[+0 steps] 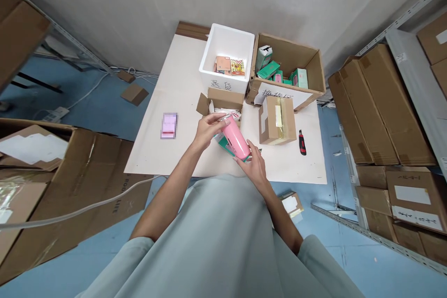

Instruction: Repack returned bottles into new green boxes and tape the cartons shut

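A pink tumbler lies tilted between my two hands above the table. My left hand is closed around its upper end, by the lid. At the lower end, the fingers of my right hand grip the base. Partly hidden behind the tumbler is a green box. Just beyond my left hand stands a small opened carton with white packing material inside.
A white foam bin holding small boxes and a large carton of green boxes stand at the back. A taped carton and a red utility knife lie at right. A blurred pink item rests at left. Shelving flanks the table.
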Demonstrator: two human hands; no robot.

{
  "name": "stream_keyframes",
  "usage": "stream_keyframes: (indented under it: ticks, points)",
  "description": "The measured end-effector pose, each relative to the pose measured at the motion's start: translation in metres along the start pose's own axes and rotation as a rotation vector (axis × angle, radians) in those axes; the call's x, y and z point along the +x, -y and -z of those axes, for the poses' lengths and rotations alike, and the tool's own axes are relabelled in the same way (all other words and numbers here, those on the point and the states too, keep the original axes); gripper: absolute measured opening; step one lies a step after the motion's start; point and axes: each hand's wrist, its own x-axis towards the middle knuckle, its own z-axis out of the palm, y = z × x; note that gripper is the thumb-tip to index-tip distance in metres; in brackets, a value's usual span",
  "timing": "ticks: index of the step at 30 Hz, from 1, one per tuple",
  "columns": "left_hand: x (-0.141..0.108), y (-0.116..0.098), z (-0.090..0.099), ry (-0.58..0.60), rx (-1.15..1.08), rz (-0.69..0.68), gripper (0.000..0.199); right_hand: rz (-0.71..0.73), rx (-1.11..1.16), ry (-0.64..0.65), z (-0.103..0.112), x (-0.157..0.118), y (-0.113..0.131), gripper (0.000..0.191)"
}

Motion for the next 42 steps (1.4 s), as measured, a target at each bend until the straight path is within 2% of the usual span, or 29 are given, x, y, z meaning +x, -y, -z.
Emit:
stream_keyframes:
  ticks: [2, 5, 7, 11, 14, 17, 19, 23, 31, 35, 37, 40, 42]
  points:
    - [-0.003, 0.002, -0.002, -0.012, 0.02, -0.008, 0.074, 0.006, -0.006, -0.027, -0.003, -0.002, 0.003, 0.081]
    - [-0.005, 0.003, -0.004, -0.014, 0.047, -0.042, 0.073, -0.051, 0.166, -0.01, 0.0, -0.003, 0.005, 0.079]
    - [-0.004, 0.002, -0.003, -0.014, 0.037, -0.069, 0.074, -0.121, 0.387, 0.074, 0.005, -0.003, 0.007, 0.079]
    - [0.0, -0.003, 0.002, -0.018, 0.037, -0.139, 0.072, -0.285, 0.871, 0.363, 0.017, -0.001, 0.009, 0.071]
    - [0.001, -0.011, 0.008, 0.067, 0.06, -0.213, 0.065, -0.414, 1.156, 0.466, 0.021, -0.002, 0.009, 0.064]
    - [0.0, -0.018, 0.014, 0.187, 0.111, -0.249, 0.057, -0.544, 1.343, 0.455, 0.025, -0.004, 0.01, 0.055]
    - [0.001, -0.019, 0.016, 0.232, 0.12, -0.23, 0.055, -0.625, 1.426, 0.452, 0.028, -0.005, 0.009, 0.056]
    - [0.005, -0.012, 0.017, 0.334, 0.015, -0.134, 0.066, -0.71, 1.515, 0.498, 0.031, -0.006, 0.007, 0.063]
    - [0.001, 0.006, 0.006, 0.506, -0.227, 0.027, 0.065, -0.703, 1.56, 0.614, 0.023, -0.01, 0.003, 0.064]
    - [-0.004, 0.009, 0.002, 0.443, -0.249, 0.027, 0.066, -0.654, 1.337, 0.598, 0.021, -0.008, 0.003, 0.066]
    - [-0.005, 0.009, 0.001, 0.38, -0.207, -0.006, 0.068, -0.555, 1.153, 0.511, 0.021, -0.007, 0.003, 0.075]
    - [-0.005, 0.01, -0.001, 0.284, -0.105, -0.048, 0.073, -0.373, 0.815, 0.247, 0.021, -0.008, 0.003, 0.093]
    - [-0.006, 0.011, -0.003, 0.232, -0.049, -0.065, 0.076, -0.334, 0.62, 0.17, 0.02, -0.009, 0.004, 0.11]
